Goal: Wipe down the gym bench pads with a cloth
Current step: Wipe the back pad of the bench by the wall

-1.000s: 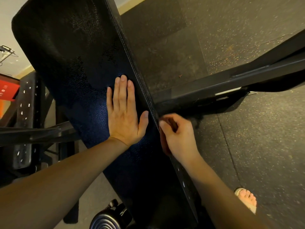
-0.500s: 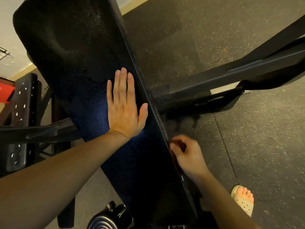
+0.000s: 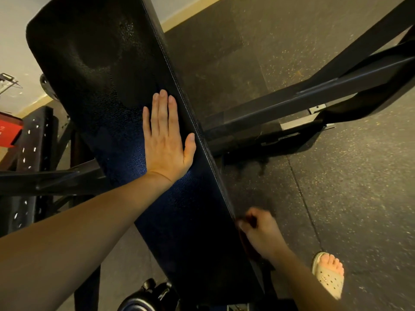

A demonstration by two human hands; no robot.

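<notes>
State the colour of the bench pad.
The bench pad is black, pebble-grained; head view.

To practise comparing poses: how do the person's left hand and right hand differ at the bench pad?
The left hand lies flat with straight fingers; the right hand is curled, its grip on what looks like a dark cloth. The left hand rests on top of the bench pad; the right hand is at its side edge. The left hand is sharp, the right hand blurred. Both are bare.
</notes>
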